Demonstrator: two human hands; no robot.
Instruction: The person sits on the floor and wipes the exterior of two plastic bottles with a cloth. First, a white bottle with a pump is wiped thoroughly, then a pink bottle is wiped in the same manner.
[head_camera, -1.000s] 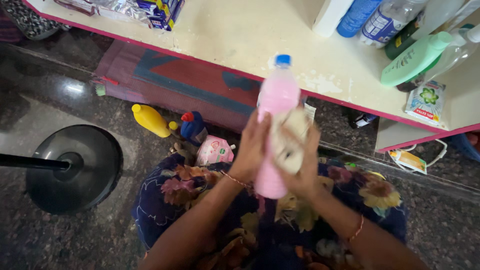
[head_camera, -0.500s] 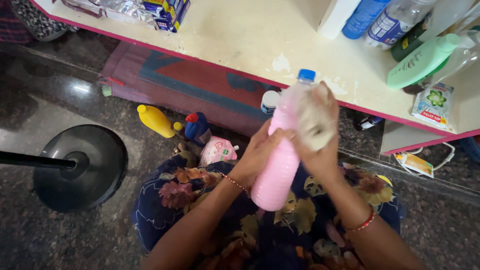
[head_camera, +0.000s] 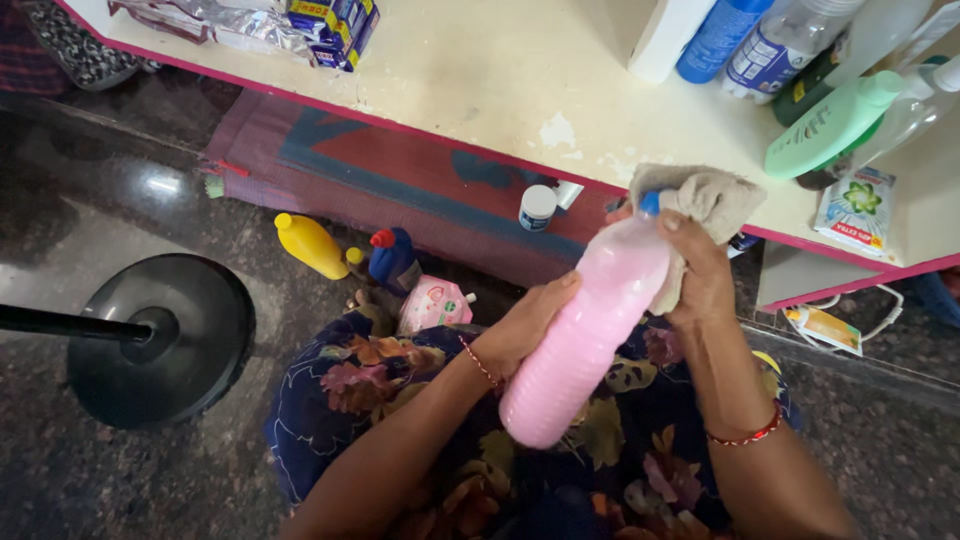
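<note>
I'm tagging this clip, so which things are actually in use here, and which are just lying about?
In use: pink bottle held by the left hand; beige cloth pressed near its cap by the right hand.

Lying about: yellow bottle, dark blue bottle, pink pouch, green bottle on the shelf.

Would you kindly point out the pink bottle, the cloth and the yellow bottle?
pink bottle (head_camera: 585, 345), head view, middle of its body.
cloth (head_camera: 712, 198), head view, bunched top.
yellow bottle (head_camera: 312, 246), head view, its side.
</note>
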